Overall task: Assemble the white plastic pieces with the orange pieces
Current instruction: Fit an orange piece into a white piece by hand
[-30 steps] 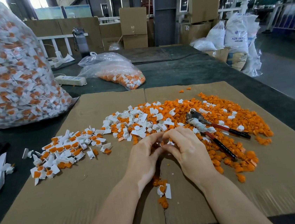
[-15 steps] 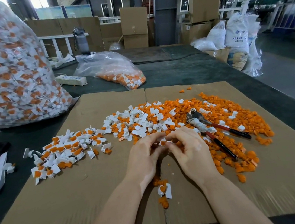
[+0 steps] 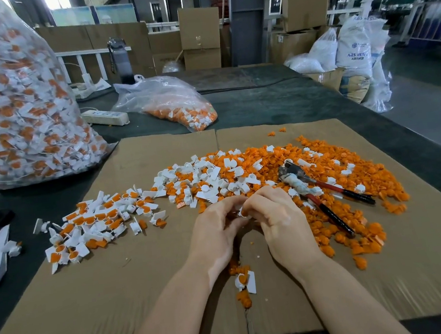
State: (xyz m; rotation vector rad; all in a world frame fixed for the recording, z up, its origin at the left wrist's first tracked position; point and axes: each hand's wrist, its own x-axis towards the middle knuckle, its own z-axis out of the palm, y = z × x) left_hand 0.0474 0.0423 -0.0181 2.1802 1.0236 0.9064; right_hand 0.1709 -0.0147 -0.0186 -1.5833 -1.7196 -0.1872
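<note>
My left hand (image 3: 215, 230) and my right hand (image 3: 280, 220) meet fingertip to fingertip over the cardboard sheet (image 3: 146, 299), both pinching one small white plastic piece (image 3: 242, 211); whether an orange piece is in it is hidden by my fingers. Just beyond my hands lies a mixed heap of loose white pieces (image 3: 209, 179), and a wide spread of orange pieces (image 3: 352, 179) runs to the right. A pile of joined white-and-orange pieces (image 3: 91, 225) lies at the left. One joined piece (image 3: 244, 280) and a few orange bits lie between my wrists.
Red-handled pliers (image 3: 324, 196) rest on the orange spread right of my hands. A big clear bag of joined pieces (image 3: 9, 108) stands at the far left, a smaller bag (image 3: 171, 103) and a power strip (image 3: 105, 117) behind the cardboard. Boxes and sacks stand beyond the table.
My hands stay pressed together in the same spot; the fingers have shifted slightly around the small white piece. The piles and pliers have not moved.
</note>
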